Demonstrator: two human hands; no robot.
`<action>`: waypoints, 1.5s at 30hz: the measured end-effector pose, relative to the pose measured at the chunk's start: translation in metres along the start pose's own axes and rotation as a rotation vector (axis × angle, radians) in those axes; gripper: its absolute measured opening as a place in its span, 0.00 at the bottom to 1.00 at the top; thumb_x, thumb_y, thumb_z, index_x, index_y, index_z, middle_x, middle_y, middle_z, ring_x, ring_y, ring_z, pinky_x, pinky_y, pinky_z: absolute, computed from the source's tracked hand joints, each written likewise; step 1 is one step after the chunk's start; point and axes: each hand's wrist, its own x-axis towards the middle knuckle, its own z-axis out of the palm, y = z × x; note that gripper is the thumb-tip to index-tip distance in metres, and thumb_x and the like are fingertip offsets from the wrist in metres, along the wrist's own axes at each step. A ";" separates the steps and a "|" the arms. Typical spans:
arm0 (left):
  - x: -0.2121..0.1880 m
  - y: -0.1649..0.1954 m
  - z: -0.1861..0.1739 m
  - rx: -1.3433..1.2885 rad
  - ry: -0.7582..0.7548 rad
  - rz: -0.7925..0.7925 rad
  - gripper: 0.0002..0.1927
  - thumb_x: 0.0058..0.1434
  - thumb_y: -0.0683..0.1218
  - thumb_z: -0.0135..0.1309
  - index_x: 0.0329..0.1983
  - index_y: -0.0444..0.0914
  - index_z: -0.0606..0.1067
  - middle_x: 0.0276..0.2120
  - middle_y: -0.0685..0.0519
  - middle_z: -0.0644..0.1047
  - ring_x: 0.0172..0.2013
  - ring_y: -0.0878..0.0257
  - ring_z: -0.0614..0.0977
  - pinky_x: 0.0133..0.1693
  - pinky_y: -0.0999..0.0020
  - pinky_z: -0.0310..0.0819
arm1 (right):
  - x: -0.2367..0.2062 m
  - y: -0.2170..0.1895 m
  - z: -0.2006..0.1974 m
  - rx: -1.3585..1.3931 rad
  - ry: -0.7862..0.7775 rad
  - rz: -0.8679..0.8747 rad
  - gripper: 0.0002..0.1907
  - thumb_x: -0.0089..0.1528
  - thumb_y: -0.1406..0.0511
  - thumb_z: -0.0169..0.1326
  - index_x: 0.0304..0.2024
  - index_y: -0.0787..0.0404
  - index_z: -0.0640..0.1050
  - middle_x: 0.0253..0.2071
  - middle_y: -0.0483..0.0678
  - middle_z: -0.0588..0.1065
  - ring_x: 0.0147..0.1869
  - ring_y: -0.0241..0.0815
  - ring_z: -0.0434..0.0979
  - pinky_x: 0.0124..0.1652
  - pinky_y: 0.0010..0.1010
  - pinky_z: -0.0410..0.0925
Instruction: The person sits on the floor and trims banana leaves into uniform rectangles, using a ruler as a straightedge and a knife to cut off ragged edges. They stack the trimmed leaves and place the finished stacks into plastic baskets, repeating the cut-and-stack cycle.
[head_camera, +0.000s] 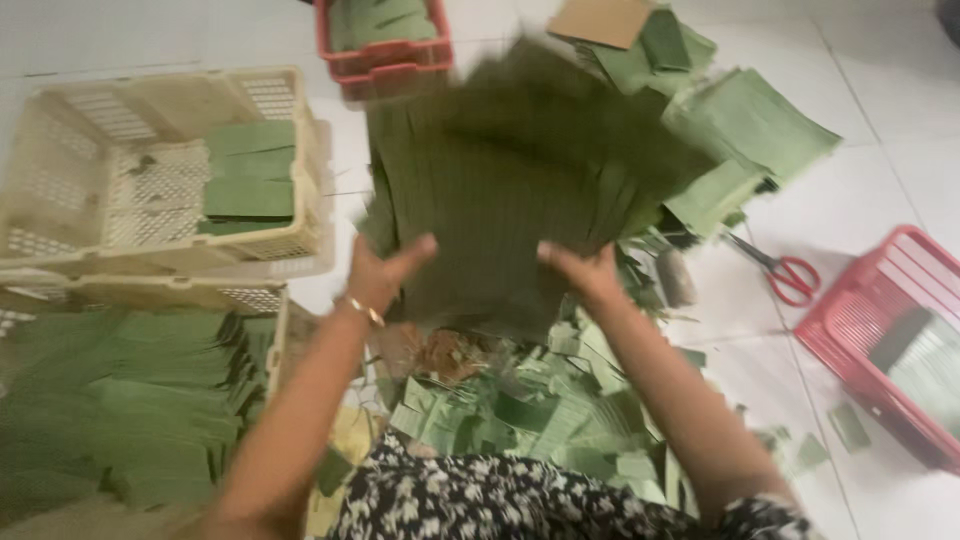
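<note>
Both hands hold up a thick, blurred stack of dark green cut leaf sheets (520, 170) over the floor. My left hand (385, 272), with a thin bracelet at the wrist, grips the stack's lower left edge. My right hand (588, 272) grips its lower right edge. Below the stack lies a heap of small green leaf offcuts (530, 420) in front of my lap.
A cream plastic crate (60, 190) at left holds a few folded leaf pieces (250, 180); another crate below it holds long leaves (120, 410). Red baskets stand at the top (385, 60) and right (860, 330). Red-handled scissors (785, 272) lie on white tiles beside lighter leaf stacks (745, 135).
</note>
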 end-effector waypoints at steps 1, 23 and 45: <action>-0.011 -0.025 -0.010 0.102 -0.008 0.003 0.46 0.45 0.59 0.72 0.62 0.33 0.69 0.52 0.44 0.80 0.52 0.53 0.82 0.57 0.55 0.75 | 0.000 0.025 0.009 0.013 -0.143 -0.050 0.47 0.48 0.65 0.72 0.65 0.65 0.62 0.60 0.55 0.73 0.63 0.50 0.75 0.61 0.41 0.69; -0.073 -0.164 -0.037 0.595 -0.160 0.005 0.46 0.50 0.58 0.68 0.71 0.51 0.62 0.64 0.51 0.68 0.66 0.56 0.68 0.70 0.51 0.53 | -0.018 0.139 0.048 -0.563 -0.153 -0.411 0.21 0.59 0.67 0.62 0.55 0.63 0.77 0.51 0.53 0.80 0.55 0.44 0.81 0.54 0.36 0.74; -0.087 -0.124 -0.009 0.904 -0.028 0.207 0.50 0.44 0.48 0.66 0.73 0.37 0.61 0.52 0.44 0.80 0.60 0.46 0.74 0.69 0.36 0.38 | -0.040 0.136 0.068 0.120 -0.213 -0.152 0.39 0.56 0.72 0.66 0.66 0.67 0.63 0.59 0.58 0.73 0.61 0.55 0.75 0.57 0.47 0.72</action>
